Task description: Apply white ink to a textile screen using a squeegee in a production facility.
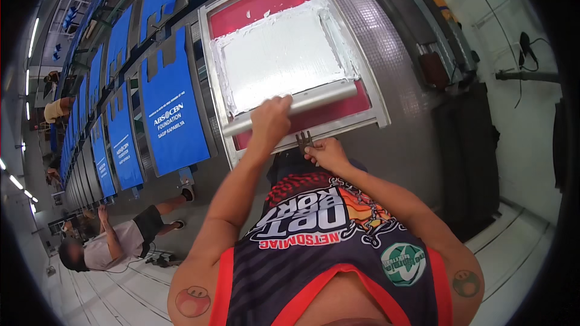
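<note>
A screen-printing frame [373, 101] with a pale metal border lies in front of me, its mesh [269, 6] deep pink at the far and near ends. White ink [272, 60] covers the middle, with thick ragged ridges along its sides. Across the near part of the screen lies a long silver squeegee [326, 98], slightly slanted. My left hand [272, 122] is closed over its bar, left of the middle. At the frame's near edge, my right hand [328, 155] closes its fingers on a dark pronged bracket [304, 140]. Whether the bracket is fixed to the frame is hidden.
To the left, several flat blue cut pieces [175, 105] with white print lie on slanted boards in long rows. A person in a light shirt [115, 247] stands beyond, near the rows. Dark box-like equipment [468, 151] stands at right, near a pale wall [519, 127].
</note>
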Action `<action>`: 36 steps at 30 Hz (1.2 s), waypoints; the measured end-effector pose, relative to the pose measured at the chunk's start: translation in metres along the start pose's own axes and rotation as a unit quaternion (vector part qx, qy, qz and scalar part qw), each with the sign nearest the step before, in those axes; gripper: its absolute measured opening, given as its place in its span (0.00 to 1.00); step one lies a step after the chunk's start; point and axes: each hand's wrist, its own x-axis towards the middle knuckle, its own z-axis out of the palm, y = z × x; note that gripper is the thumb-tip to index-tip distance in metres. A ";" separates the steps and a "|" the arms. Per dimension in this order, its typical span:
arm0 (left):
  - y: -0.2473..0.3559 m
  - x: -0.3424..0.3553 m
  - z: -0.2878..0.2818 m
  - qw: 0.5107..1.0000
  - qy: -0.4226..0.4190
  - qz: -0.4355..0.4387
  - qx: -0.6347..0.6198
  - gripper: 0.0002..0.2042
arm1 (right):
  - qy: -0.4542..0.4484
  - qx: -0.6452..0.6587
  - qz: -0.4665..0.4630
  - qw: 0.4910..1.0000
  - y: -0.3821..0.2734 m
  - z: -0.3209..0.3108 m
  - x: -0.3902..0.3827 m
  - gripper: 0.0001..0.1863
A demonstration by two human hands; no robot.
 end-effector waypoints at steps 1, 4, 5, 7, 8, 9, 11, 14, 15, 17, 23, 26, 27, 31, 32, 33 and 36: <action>-0.003 0.023 -0.021 0.998 -0.066 -0.022 -0.001 0.13 | 0.002 -0.004 -0.005 1.000 -0.001 -0.003 0.001 0.11; -0.047 0.079 -0.047 0.996 -0.087 -0.026 -0.002 0.18 | -0.005 -0.014 0.001 1.000 -0.009 -0.002 -0.007 0.11; -0.061 0.105 -0.050 0.997 -0.071 -0.040 -0.007 0.17 | -0.001 -0.013 0.008 1.000 -0.011 -0.002 -0.008 0.11; -0.080 0.146 -0.054 0.998 -0.041 -0.043 0.012 0.17 | -0.004 -0.015 0.006 1.000 -0.009 0.000 -0.012 0.11; -0.086 0.163 -0.055 0.999 -0.023 -0.030 0.038 0.17 | -0.002 -0.017 0.007 1.000 -0.009 0.001 -0.012 0.11; -0.095 0.169 -0.039 0.999 -0.022 -0.032 0.035 0.17 | -0.006 -0.026 0.007 1.000 -0.008 0.001 -0.013 0.11; -0.122 0.161 0.019 0.992 0.124 0.026 0.011 0.12 | -0.018 -0.043 0.009 0.999 -0.012 0.001 -0.015 0.11; -0.090 0.115 0.060 0.987 0.157 0.023 -0.002 0.12 | -0.006 -0.053 0.016 0.998 -0.015 -0.005 -0.009 0.12; -0.081 0.112 0.051 0.988 0.151 0.025 -0.007 0.12 | -0.012 -0.066 0.011 0.998 -0.013 -0.009 -0.004 0.13; -0.060 0.097 0.007 0.998 0.051 0.021 -0.031 0.14 | -0.029 -0.068 0.008 0.997 -0.007 -0.011 -0.003 0.14; -0.032 0.036 -0.042 0.991 -0.114 -0.044 -0.063 0.16 | -0.114 -0.344 -0.063 0.930 -0.100 -0.047 -0.015 0.20; -0.030 0.037 -0.015 0.982 -0.180 -0.021 -0.045 0.10 | 0.097 -0.476 -0.318 0.814 -0.179 -0.081 -0.007 0.36; -0.025 0.043 -0.022 0.982 -0.176 -0.034 -0.060 0.09 | 0.169 -0.573 -0.341 0.726 -0.185 -0.082 0.009 0.41; -0.064 0.013 -0.027 0.991 -0.111 -0.064 -0.047 0.05 | 0.013 -0.680 -0.153 0.717 -0.155 -0.106 0.082 0.21; -0.078 -0.021 -0.022 0.992 -0.086 -0.085 -0.022 0.05 | 0.054 -0.669 -0.256 0.696 -0.135 -0.106 0.079 0.11; -0.093 -0.041 -0.016 0.994 -0.055 -0.098 0.009 0.04 | 0.081 -0.677 -0.274 0.678 -0.120 -0.101 0.076 0.09; -0.116 -0.035 0.018 0.994 0.059 -0.090 -0.001 0.02 | 0.142 -0.668 -0.347 0.643 -0.108 -0.100 0.119 0.06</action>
